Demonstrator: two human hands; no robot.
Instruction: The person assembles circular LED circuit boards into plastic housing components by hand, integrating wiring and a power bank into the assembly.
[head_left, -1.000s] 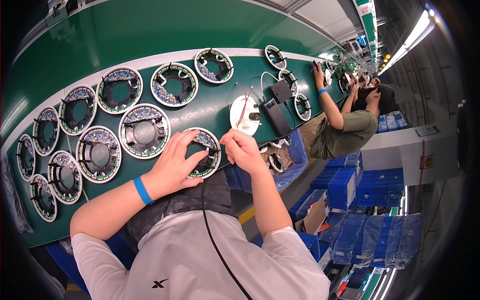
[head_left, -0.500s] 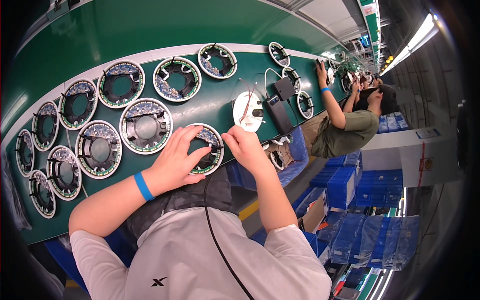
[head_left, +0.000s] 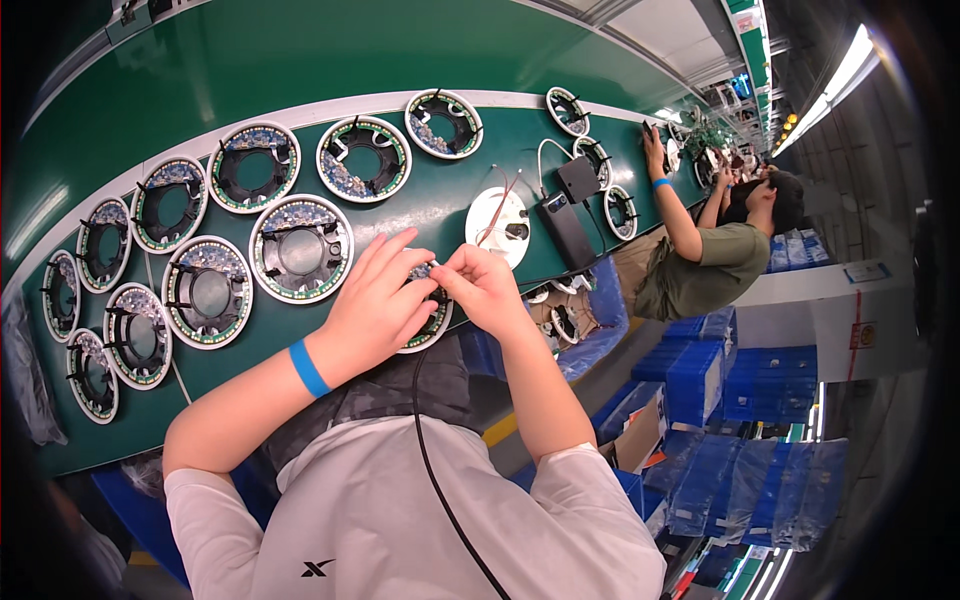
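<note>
Close to my body at the table edge lies a round white-rimmed light unit (head_left: 437, 322) with a ring of small lights, mostly covered by my hands. My left hand (head_left: 372, 305) lies across it, fingers stretched out and apart, fingertips near its far side. At the unit's far right part, my right hand (head_left: 484, 288) is closed in a pinch; whatever is between its fingers is hidden. Just beyond the right hand sits a white round cover (head_left: 490, 212) with thin wires and a black part on it.
Several similar ring units (head_left: 302, 250) stand on the green table (head_left: 440, 215) to the left and along the back. A black box-shaped device (head_left: 568, 232) with cables lies to the right. Further right, a co-worker (head_left: 705, 245) stands near blue bins (head_left: 765, 385). A black cable (head_left: 425, 440) hangs before my shirt.
My left hand's fingers have moved in closer to the right hand, covering more of the unit. The right hand has turned into a pinch over its far right part. The view has shifted slightly.
</note>
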